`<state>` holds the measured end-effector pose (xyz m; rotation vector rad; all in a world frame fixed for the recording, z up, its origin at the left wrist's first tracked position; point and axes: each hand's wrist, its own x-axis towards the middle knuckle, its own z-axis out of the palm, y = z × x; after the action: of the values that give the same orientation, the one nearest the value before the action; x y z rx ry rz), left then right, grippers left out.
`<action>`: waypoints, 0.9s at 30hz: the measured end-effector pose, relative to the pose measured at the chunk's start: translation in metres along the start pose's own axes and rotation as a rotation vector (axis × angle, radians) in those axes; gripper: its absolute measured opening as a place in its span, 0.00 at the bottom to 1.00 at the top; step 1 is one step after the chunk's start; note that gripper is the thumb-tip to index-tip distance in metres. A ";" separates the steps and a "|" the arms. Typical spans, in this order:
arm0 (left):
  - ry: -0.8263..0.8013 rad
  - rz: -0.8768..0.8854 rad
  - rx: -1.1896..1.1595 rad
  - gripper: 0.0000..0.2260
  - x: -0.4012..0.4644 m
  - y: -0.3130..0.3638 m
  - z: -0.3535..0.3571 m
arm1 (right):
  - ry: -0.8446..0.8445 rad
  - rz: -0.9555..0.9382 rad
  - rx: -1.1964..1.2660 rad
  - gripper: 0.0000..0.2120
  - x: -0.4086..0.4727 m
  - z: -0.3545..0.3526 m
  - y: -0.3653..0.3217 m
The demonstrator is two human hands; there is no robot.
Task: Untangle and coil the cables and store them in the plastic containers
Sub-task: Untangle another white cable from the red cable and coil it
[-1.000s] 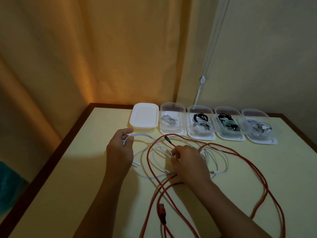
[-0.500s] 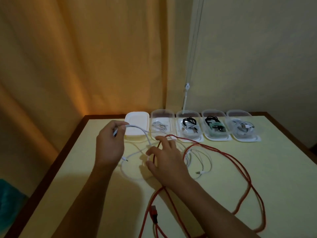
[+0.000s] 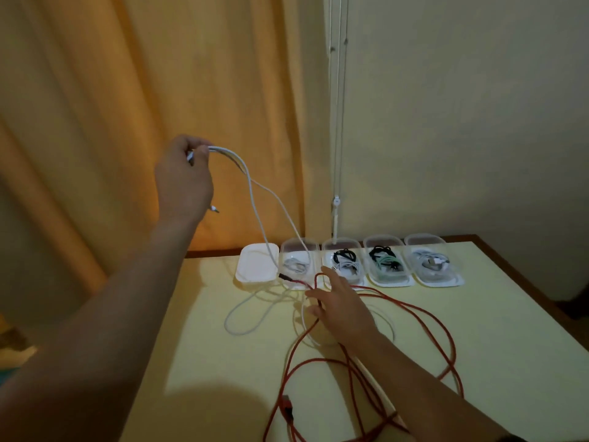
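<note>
The left hand [image 3: 183, 183] was up high, its fingers pinching the white cable [image 3: 255, 202]. The right hand [image 3: 342, 306] lay flat with straight fingers on the red cable [image 3: 424, 314].

White cable [image 3: 255, 199]: doubled strands pinched high in left hand [image 3: 183, 180], draping down to a loose loop on the tabletop [image 3: 494, 314]. Red cable [image 3: 424, 317]: sprawled loops, tangled over the white at 6 o'clock of the containers [image 3: 389, 282]. Four clear ones hold coiled cables; white-lidded one at the row's 9 o'clock end.
</note>
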<state>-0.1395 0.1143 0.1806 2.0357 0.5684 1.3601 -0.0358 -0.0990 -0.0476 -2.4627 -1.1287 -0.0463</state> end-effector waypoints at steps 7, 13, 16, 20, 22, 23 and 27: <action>0.023 0.022 -0.064 0.09 0.019 0.026 -0.012 | -0.136 0.028 -0.154 0.18 -0.008 -0.006 0.009; 0.162 0.026 -0.168 0.10 0.035 0.055 -0.029 | -0.322 0.111 -0.324 0.17 -0.001 -0.006 0.000; 0.138 0.056 -0.170 0.09 0.038 0.067 -0.032 | -0.337 0.167 -0.165 0.18 0.001 -0.006 -0.001; 0.048 0.036 -0.197 0.07 0.029 0.063 -0.028 | -0.103 0.211 0.315 0.14 0.012 -0.029 -0.021; 0.013 0.007 -0.221 0.07 0.017 0.058 -0.025 | 0.071 0.269 0.483 0.13 0.015 -0.056 -0.036; -0.002 -0.001 -0.227 0.07 0.009 0.055 -0.023 | 0.170 0.298 0.543 0.13 0.015 -0.072 -0.043; -0.068 -0.065 -0.270 0.07 -0.032 0.034 -0.011 | 0.400 0.275 0.551 0.14 0.001 -0.117 -0.056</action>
<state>-0.1614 0.0719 0.1863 1.8218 0.3941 1.2509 -0.0591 -0.1115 0.0790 -1.9701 -0.5340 -0.1219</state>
